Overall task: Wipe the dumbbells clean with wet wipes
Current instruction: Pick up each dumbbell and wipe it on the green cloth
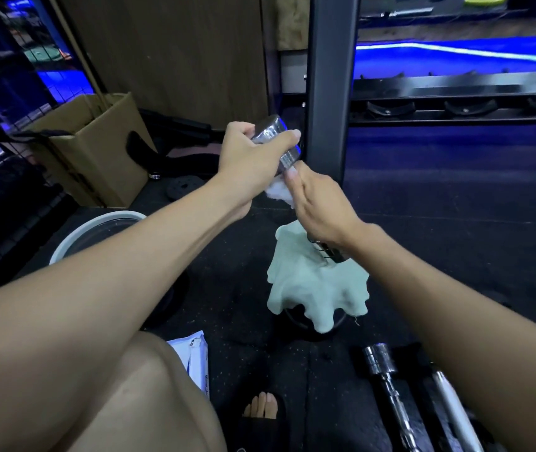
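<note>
My left hand (pixel 253 154) grips the upper end of a chrome dumbbell (pixel 273 133), held up at an angle in front of me. Just below it, my right hand (pixel 318 207) pinches a white wet wipe (pixel 278 190) against the dumbbell's lower part; most of the wipe is hidden between my hands. A second chrome dumbbell (pixel 387 380) lies on the dark floor at the lower right. The wet wipe pack (pixel 194 357), white and blue, lies beside my left knee.
A pale green cloth (pixel 312 288) is draped over a dark object on the floor under my right wrist. A white-rimmed bucket (pixel 97 230) and a cardboard box (pixel 97 148) stand to the left. A black rack post (pixel 328 86) rises right behind my hands.
</note>
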